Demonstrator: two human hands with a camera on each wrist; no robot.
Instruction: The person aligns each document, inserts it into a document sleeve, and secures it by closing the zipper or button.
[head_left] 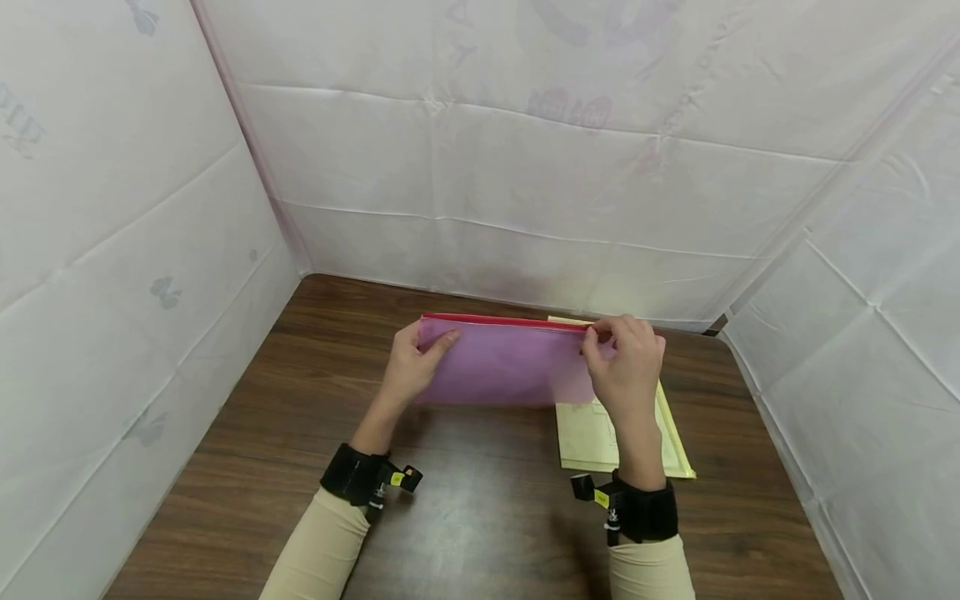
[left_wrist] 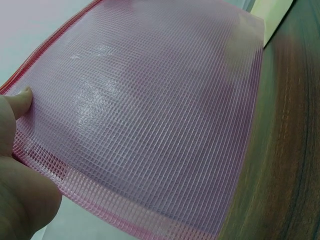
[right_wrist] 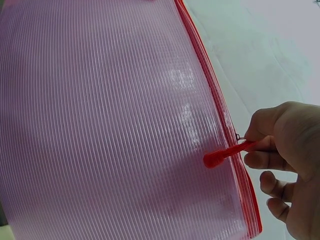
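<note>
A pink mesh zipper pouch [head_left: 504, 364] is held up just above the brown wooden worktop [head_left: 480, 517], near its far edge. The pouch's left end is gripped by the left hand [head_left: 410, 367], with the thumb laid flat on the front of the mesh. At the right end of the top edge, the red zipper pull [right_wrist: 226, 152] is pinched between the thumb and fingers of the right hand [head_left: 624, 367].

The step in hand looks like working the zipper, with the pull sitting at the right end of the red zipper strip [head_left: 504, 320]. It cannot be told from the pictures whether the pouch is zipped up or not. For the next move, the left end would need to be held tight so the strip stays straight, and the pull would need to be slid smoothly along the top edge towards the left.

The pouch is a flat rectangle. It is made of soft, see-through plastic with a fine grid of threads in it, and it shines a little. It bends in a gentle curve. The pull is a small, smooth red tab.

A flat pale yellow folder [head_left: 588, 437] is lying on the worktop, partly hidden behind the pouch and the right hand. White sheets [head_left: 525, 167] are hung all around the worktop.
</note>
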